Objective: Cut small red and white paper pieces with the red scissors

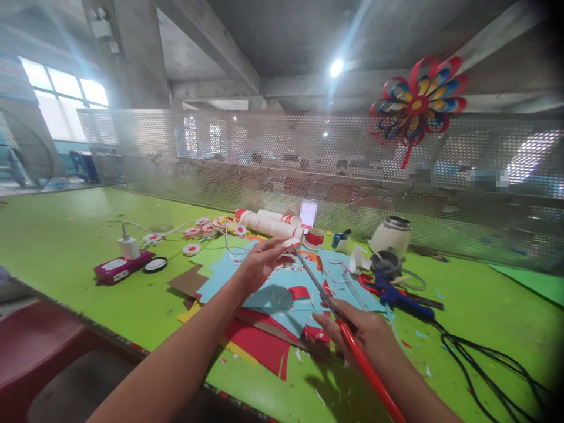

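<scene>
My left hand point(259, 264) is raised over the paper pile and pinches a small white and red paper piece point(291, 244) at its fingertips. My right hand point(368, 335) grips red-handled scissors point(348, 338). Their metal blades point(311, 276) point up and left, with the tips just beside the paper piece. Below both hands lie light blue paper sheets point(282, 294) and red paper point(259, 346) with cut scraps on the green table point(66, 247).
A blue glue gun point(396, 296) with black cable point(480, 358) lies to the right, near a white jar point(391, 235) and a red tape roll point(314, 238). White paper tubes point(268, 224) lie behind. A power strip point(118, 267) sits left. A paper pinwheel point(416, 106) hangs on the mesh screen.
</scene>
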`<state>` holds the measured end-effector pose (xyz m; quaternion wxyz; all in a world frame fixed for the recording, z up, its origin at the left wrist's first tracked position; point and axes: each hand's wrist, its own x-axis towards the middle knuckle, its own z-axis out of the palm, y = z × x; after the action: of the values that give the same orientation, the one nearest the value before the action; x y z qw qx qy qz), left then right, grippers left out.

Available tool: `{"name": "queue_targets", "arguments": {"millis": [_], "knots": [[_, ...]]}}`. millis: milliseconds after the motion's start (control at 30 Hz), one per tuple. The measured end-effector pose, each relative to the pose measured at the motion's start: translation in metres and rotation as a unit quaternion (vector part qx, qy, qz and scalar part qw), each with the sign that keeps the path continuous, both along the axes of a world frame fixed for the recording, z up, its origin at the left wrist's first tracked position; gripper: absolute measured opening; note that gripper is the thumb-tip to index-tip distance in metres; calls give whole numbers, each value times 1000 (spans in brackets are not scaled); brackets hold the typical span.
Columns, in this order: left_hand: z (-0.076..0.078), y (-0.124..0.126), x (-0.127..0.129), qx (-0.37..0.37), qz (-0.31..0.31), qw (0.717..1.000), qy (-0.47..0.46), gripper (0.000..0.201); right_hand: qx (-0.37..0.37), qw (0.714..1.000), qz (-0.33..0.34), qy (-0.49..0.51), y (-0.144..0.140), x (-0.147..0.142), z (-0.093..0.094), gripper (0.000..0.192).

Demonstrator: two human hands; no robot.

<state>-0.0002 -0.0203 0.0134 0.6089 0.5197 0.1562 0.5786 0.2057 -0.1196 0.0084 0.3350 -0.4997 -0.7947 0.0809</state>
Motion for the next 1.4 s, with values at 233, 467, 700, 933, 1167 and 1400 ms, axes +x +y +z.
{"name": "queue_targets", "arguments": {"millis": [233,467,700,933,1167,1400], "knots": [[-2,3,-2,15,26,999,32,27,-43,999,-6,-22,2,4,0,40],[-7,9,-4,16,33,999,30,26,-55,998,-4,5,9,3,-5,42],[-8,9,-3,28,41,998,45,24,-87,996,9,19,8,3,-1,38],[-7,9,-3,51,46,996,62,26,-46,999,0,13,11,5,-9,40],[-8,9,-1,42,47,996,69,25,-28,1000,0,9,9,2,-10,41],[-6,9,-3,9,17,999,39,23,-112,994,4,-11,15,4,-10,29]]}}
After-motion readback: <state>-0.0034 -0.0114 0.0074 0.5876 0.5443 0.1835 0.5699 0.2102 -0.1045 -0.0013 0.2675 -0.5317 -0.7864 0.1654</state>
